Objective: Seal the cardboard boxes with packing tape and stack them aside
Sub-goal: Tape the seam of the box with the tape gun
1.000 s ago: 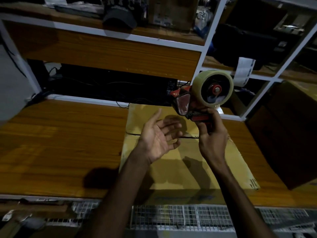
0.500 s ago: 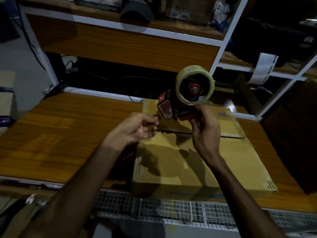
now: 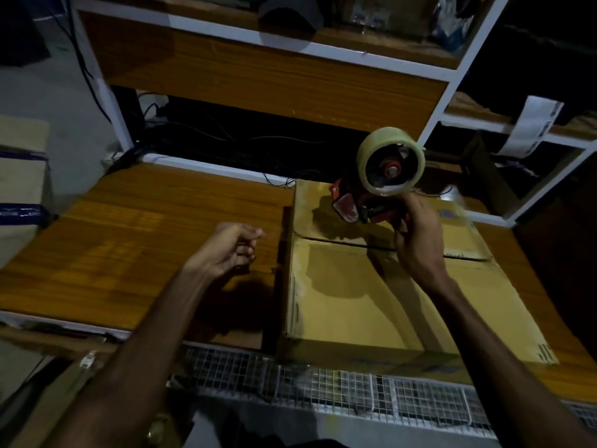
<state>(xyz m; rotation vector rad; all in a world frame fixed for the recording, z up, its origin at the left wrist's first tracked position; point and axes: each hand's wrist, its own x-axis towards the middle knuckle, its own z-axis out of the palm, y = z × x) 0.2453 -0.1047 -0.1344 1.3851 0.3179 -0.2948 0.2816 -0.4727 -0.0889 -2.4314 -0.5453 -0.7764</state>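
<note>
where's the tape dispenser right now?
Head view, right of centre: the tape dispenser is held up in the right hand, above the far flap of the cardboard box on the wooden table.

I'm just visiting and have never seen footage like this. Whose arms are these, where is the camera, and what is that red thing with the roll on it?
There is no machine here: these are a person's two bare arms, filmed by a wide-angle camera worn on the head, looking forward and down. That is why the arms reach in from the bottom edge.

The right hand grips a red tape dispenser loaded with a roll of clear packing tape, held above a cardboard box. The box rests on a wooden table, and the seam between its top flaps looks not yet taped.

The left hand hovers over the table beside the box, fingers curled; I cannot tell whether it pinches a tape end. Shelves stand behind.
</note>
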